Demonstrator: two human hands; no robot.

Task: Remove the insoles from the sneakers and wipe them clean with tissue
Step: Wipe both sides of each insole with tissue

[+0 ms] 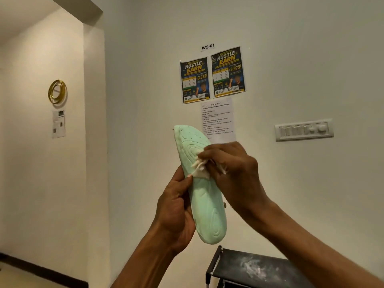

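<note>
Up against a pale wall, both hands raised in the head view: a mint-green foam insole (204,196) is held nearly upright, toe end up & tilted left, heel end down. Left hand (176,210) grips its lower half, fingers curled behind, thumb laid on the near edge abt midway. Right hand (230,169) has fingers curled round a crumpled white tissue (200,169), pressing it to the ridged face just above the left thumb.

Step in hand, by my reading: wiping this face. To do it well, press the tissue flatter rather than bunched. Run long strokes toe to heel along the moulded grooves, where dirt likely sits. Foam prob. bends easily, so left fingers should back the spot being rubbed. Thin tissue may shred on the ridges, so use light pressure & a fresh fold once soiled. Other side needs a flip; can't tell if it's been done.

Position: insole sits btwn the hands. Left hand is on its left & behind; right hand crosses over from the right, covering part of the middle. Toe end sticks out free above both. Black rack top (259,267) is below, well apart. No sneakers visible.
</note>
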